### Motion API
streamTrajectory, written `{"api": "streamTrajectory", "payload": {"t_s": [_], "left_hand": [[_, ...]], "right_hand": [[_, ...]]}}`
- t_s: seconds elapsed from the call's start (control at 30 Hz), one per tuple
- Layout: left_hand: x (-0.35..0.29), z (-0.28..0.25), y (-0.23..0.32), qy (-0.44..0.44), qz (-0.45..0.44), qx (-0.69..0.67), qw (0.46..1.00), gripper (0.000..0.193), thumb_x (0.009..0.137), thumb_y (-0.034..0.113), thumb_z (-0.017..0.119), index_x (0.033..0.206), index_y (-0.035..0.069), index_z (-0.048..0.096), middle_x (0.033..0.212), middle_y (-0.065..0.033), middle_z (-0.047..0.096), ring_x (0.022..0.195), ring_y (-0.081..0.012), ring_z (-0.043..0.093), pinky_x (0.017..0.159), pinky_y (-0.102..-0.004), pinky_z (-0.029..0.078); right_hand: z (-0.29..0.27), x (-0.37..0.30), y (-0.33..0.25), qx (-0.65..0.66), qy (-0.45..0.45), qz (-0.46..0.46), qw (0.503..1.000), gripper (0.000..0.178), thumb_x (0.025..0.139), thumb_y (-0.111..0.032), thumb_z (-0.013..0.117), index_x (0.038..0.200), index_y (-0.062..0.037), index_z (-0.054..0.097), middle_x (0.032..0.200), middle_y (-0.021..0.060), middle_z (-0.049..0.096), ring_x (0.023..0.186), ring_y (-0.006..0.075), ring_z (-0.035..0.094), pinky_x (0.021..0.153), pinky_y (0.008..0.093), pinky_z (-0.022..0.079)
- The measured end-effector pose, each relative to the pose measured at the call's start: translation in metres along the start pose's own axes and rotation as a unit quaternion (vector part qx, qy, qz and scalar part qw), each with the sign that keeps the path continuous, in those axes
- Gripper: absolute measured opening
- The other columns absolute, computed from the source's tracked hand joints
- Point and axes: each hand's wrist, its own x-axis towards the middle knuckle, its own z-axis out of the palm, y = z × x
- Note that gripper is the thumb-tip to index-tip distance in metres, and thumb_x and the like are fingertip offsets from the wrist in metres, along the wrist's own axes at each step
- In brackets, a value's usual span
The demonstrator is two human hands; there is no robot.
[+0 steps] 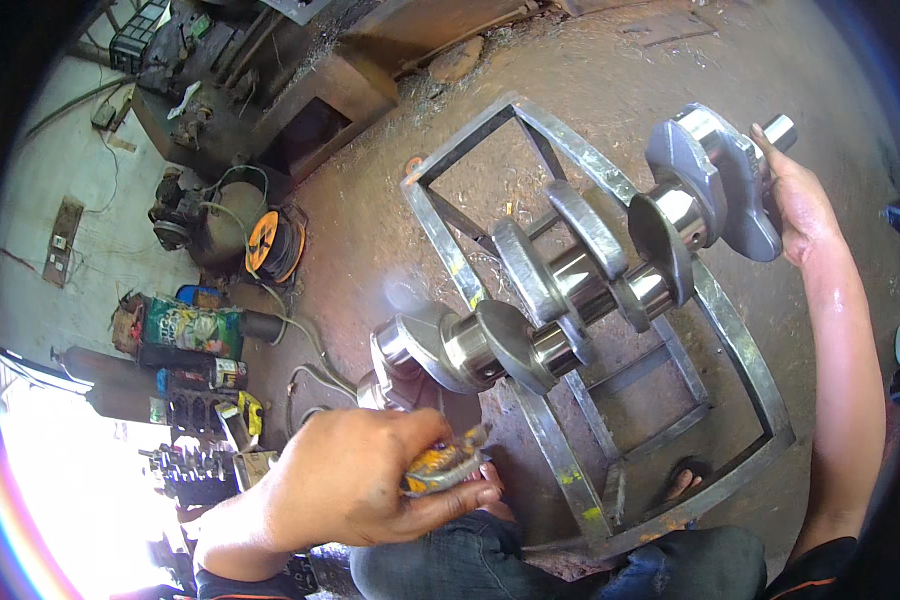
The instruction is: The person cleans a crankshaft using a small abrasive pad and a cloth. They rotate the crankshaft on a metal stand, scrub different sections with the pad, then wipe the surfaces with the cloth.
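A large steel crankshaft (582, 283) lies slantwise across a welded metal stand (740, 340), its journals bright and its webs dull grey. At the far right end my right hand (805, 205) grips it beside the end shaft, with most of the fingers hidden behind the web. My left hand (355, 475) is closed around a worn orange-and-grey tool (444, 468) that looks like an air blow gun. It is held just in front of the crankshaft's near left end, apart from it. A pale misty blur hangs above that end.
An air hose (315, 345) winds over the floor on the left. Behind it are an orange cable reel (263, 242), a compressor tank (238, 215) and a green sack (192, 328). Engine parts (185, 465) crowd the lower left. A metal bench (315, 110) stands at the back.
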Motion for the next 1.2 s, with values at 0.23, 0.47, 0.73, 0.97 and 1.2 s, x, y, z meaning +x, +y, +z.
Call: {"api": "streamTrajectory", "payload": {"t_s": [0.23, 0.47, 0.73, 0.97, 1.2], "left_hand": [[-0.004, -0.004, -0.012, 0.019, -0.022, -0.010, 1.000, 0.047, 0.090, 0.054, 0.075, 0.086, 0.007, 0.069, 0.068, -0.0176, 0.067, 0.067, -0.0408, 0.070, 0.058, -0.0481, 0.055], [0.003, -0.012, -0.026, -0.006, -0.027, -0.004, 1.000, 0.048, 0.093, 0.053, 0.071, 0.083, 0.007, 0.070, 0.067, -0.0193, 0.067, 0.067, -0.0427, 0.069, 0.059, -0.0495, 0.055], [0.006, -0.004, -0.025, 0.018, -0.023, -0.044, 0.999, 0.044, 0.094, 0.051, 0.071, 0.085, 0.008, 0.070, 0.065, -0.0215, 0.066, 0.068, -0.0443, 0.069, 0.061, -0.0506, 0.056], [0.002, 0.000, -0.023, 0.081, -0.078, -0.033, 0.993, 0.044, 0.092, 0.052, 0.071, 0.091, 0.008, 0.072, 0.069, -0.0196, 0.068, 0.068, -0.0425, 0.070, 0.062, -0.0496, 0.056], [0.005, 0.002, -0.016, 0.036, -0.077, -0.010, 0.996, 0.038, 0.093, 0.048, 0.072, 0.096, 0.010, 0.073, 0.070, -0.0197, 0.068, 0.069, -0.0430, 0.069, 0.062, -0.0498, 0.054]], "right_hand": [[0.002, 0.007, -0.003, -0.016, -0.019, 0.014, 1.000, 0.048, 0.095, -0.053, 0.074, 0.094, -0.0058, 0.066, 0.086, 0.0084, 0.063, 0.076, 0.0192, 0.060, 0.072, 0.0351, 0.053], [0.001, 0.000, -0.014, -0.067, -0.034, 0.040, 0.996, 0.053, 0.092, -0.055, 0.077, 0.106, -0.0055, 0.067, 0.092, 0.0092, 0.067, 0.082, 0.0191, 0.064, 0.075, 0.0348, 0.055], [-0.005, 0.009, -0.015, -0.053, -0.061, 0.040, 0.996, 0.054, 0.090, -0.054, 0.080, 0.113, -0.0069, 0.068, 0.092, 0.0073, 0.069, 0.080, 0.0163, 0.064, 0.076, 0.0356, 0.056], [-0.007, 0.032, 0.007, -0.064, -0.040, -0.022, 0.997, 0.066, 0.085, -0.058, 0.082, 0.115, -0.0008, 0.067, 0.089, 0.0081, 0.068, 0.076, 0.0146, 0.065, 0.065, 0.0293, 0.055], [-0.009, 0.026, 0.007, -0.020, -0.105, -0.023, 0.994, 0.071, 0.085, -0.057, 0.082, 0.126, -0.0006, 0.068, 0.095, 0.0126, 0.070, 0.076, 0.0183, 0.068, 0.070, 0.0334, 0.058]]}}
